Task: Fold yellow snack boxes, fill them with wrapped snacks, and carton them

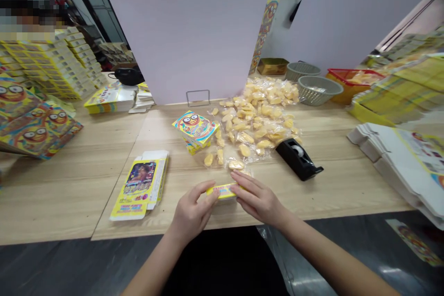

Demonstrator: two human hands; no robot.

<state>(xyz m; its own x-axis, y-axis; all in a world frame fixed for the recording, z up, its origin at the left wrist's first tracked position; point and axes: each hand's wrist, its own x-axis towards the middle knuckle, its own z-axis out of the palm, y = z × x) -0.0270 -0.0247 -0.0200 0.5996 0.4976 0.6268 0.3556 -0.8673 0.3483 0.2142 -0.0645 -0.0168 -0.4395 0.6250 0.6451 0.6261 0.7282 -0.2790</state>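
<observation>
Lilac panel (187, 32) stands upright at the back of the wooden tabletop (79, 180)
Far left: tall stack of white-and-yellow cartons (52, 67), patterned boxes (38, 127) nearer the camera
Far right: yellow stack (398, 83), blurred, with a pile of white flat cartons (388, 152) just in front of it
Heap of wrapped yellow pieces (256, 115) spreads over mid-table, beyond the hands and mostly right of centre; clear wrappers, loose ones at its near edge
Behind the heap on the right: red-rimmed basket (338, 95) and two grey baskets (319, 97), the nearer grey one beside the heap
Flat-looking printed carton (138, 185) lies left of the left hand, well apart, white flap at its far end
Left hand (192, 210): partly closed, thumb and index pinching the left end of the small yellow carton (225, 191)
Right hand (258, 196): fingers fairly straight and close together, thumb side hard to make out, fingertips over the carton's right end
So the carton sits directly between the hands, at the near table edge, narrow lettered face up; can't tell if its underside touches the wood
Black tape dispenser (299, 159) is beyond and right of the right hand, apart from it
Short stack of printed boxes (196, 129) is beyond the left hand, top one skewed
Smallest: single wrapped piece (236, 164) just past the right fingertips
</observation>
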